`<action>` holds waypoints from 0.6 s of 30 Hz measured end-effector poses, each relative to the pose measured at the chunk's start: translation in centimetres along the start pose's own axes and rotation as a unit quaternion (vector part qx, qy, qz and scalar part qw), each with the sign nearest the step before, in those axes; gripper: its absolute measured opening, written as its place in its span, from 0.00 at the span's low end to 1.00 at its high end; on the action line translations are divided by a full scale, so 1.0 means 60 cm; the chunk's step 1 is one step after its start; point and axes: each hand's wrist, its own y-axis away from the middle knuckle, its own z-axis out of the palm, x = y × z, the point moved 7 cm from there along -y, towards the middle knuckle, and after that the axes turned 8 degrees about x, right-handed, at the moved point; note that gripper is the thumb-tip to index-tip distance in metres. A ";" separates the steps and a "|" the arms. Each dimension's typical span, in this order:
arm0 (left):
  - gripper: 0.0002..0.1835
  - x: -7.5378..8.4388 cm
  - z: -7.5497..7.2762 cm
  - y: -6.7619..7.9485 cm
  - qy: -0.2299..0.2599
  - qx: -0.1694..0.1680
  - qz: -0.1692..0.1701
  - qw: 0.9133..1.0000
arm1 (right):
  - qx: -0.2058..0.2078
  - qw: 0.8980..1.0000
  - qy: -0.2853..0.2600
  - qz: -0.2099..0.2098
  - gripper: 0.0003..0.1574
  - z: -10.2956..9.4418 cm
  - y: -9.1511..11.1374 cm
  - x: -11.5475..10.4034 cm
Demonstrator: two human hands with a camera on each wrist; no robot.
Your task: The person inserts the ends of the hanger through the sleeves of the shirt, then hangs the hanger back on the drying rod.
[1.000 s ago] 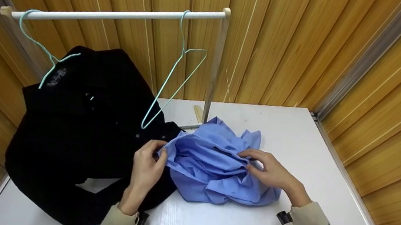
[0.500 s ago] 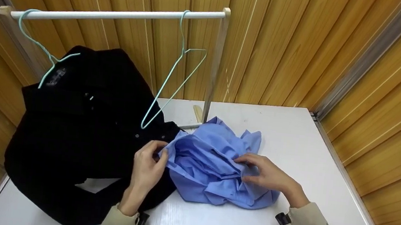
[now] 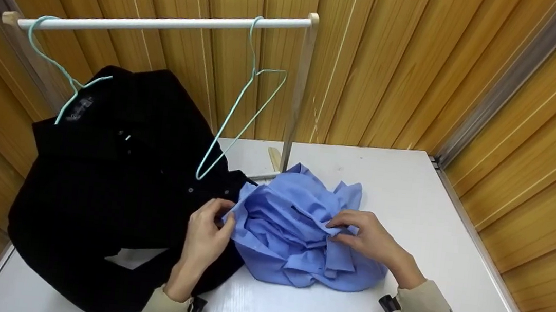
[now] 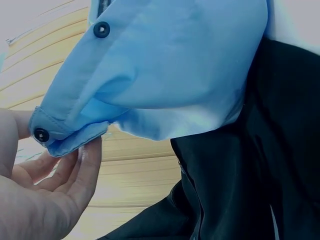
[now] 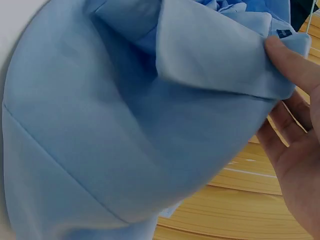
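Note:
A crumpled blue shirt (image 3: 294, 250) lies in a heap on the white table. At its left side my left hand (image 3: 207, 234) pinches the edge; the left wrist view shows a collar-like corner with a dark button (image 4: 41, 134) between thumb and fingers. My right hand (image 3: 369, 243) pinches a fold on the heap's right side. In the right wrist view, a folded flap (image 5: 215, 55) of the shirt sits between thumb and fingers, close to a small dark label (image 5: 283, 33). Behind the left hand hangs a black shirt (image 3: 113, 195) on a mint hanger (image 3: 71, 83).
A small rack with a white rail (image 3: 168, 22) stands at the back left. A bare mint hanger (image 3: 243, 95) hangs on it, over the black shirt's edge. Wood-panelled walls (image 3: 384, 74) enclose the table (image 3: 436, 219) behind and at both sides.
My right hand has let its grip slip leftward along the blue shirt and now pinches a fold there, with a flap turned down below it. The left hand keeps its hold almost unmoved.

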 end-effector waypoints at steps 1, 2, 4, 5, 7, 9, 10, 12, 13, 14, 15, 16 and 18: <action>0.06 -0.001 0.002 0.001 0.000 -0.005 -0.004 1.000 | 0.016 1.000 0.006 -0.006 0.18 -0.006 -0.002 -0.003; 0.06 -0.002 0.004 0.002 0.000 -0.011 -0.008 1.000 | 0.030 0.999 0.011 -0.009 0.18 -0.011 -0.005 -0.007; 0.06 -0.004 0.007 0.004 -0.001 -0.021 -0.013 1.000 | 0.055 0.998 0.024 -0.013 0.18 -0.020 -0.009 -0.013; 0.07 -0.004 0.009 0.005 -0.002 -0.025 -0.014 1.000 | 0.067 0.997 0.031 -0.013 0.18 -0.024 -0.011 -0.014; 0.07 -0.004 0.011 0.007 -0.003 -0.032 -0.018 0.999 | 0.085 0.995 0.041 -0.015 0.17 -0.029 -0.014 -0.018; 0.07 -0.006 0.013 0.008 -0.003 -0.038 -0.021 0.999 | 0.099 0.994 0.050 -0.019 0.17 -0.034 -0.017 -0.022; 0.07 -0.006 0.014 0.009 -0.002 -0.041 -0.024 0.999 | 0.104 0.993 0.054 -0.021 0.17 -0.036 -0.019 -0.024; 0.07 -0.008 0.016 0.010 0.003 -0.050 -0.031 0.998 | 0.114 0.991 0.059 -0.025 0.17 -0.041 -0.022 -0.028; 0.06 -0.009 0.017 0.011 0.006 -0.056 -0.035 0.998 | 0.118 0.991 0.060 -0.027 0.18 -0.043 -0.023 -0.030; 0.05 -0.011 0.019 0.011 0.011 -0.062 -0.039 0.997 | 0.124 0.990 0.061 -0.029 0.18 -0.046 -0.025 -0.031; 0.04 -0.012 0.020 0.012 0.015 -0.068 -0.041 0.997 | 0.129 0.989 0.062 -0.031 0.18 -0.049 -0.027 -0.033; 0.03 -0.012 0.022 0.013 0.019 -0.075 -0.043 0.996 | 0.134 0.988 0.064 -0.034 0.19 -0.052 -0.029 -0.035; 0.03 -0.013 0.024 0.013 0.023 -0.086 -0.040 0.995 | 0.143 0.987 0.065 -0.038 0.19 -0.057 -0.034 -0.039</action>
